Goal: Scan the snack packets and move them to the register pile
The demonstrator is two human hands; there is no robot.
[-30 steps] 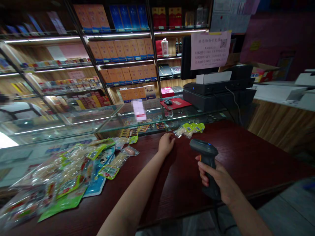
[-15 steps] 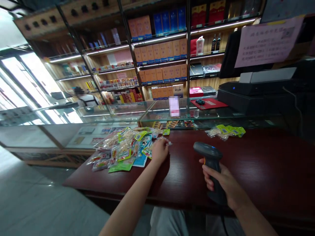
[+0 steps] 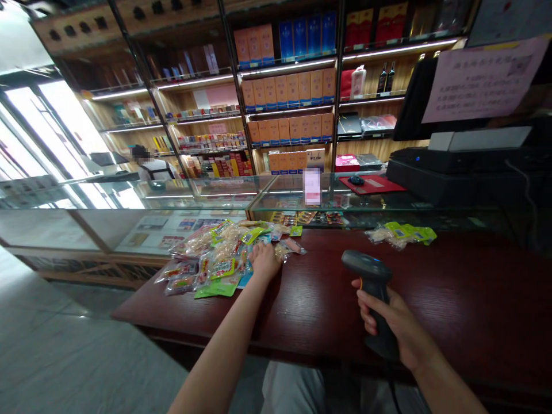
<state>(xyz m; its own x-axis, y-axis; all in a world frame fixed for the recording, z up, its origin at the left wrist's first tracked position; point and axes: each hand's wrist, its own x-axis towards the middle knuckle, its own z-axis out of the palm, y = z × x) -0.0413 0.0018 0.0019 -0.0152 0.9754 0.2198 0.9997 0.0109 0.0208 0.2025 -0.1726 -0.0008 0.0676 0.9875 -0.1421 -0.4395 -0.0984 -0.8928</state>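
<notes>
One scanner (image 3: 370, 270), two hands (image 3: 266, 261)

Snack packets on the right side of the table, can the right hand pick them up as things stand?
Probably not: the right hand is wrapped around the scanner, though nothing seems to block its way to the snack packets.

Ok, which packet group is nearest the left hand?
The larger pile at left: the left hand is over its right side; the smaller group lies apart.
</notes>
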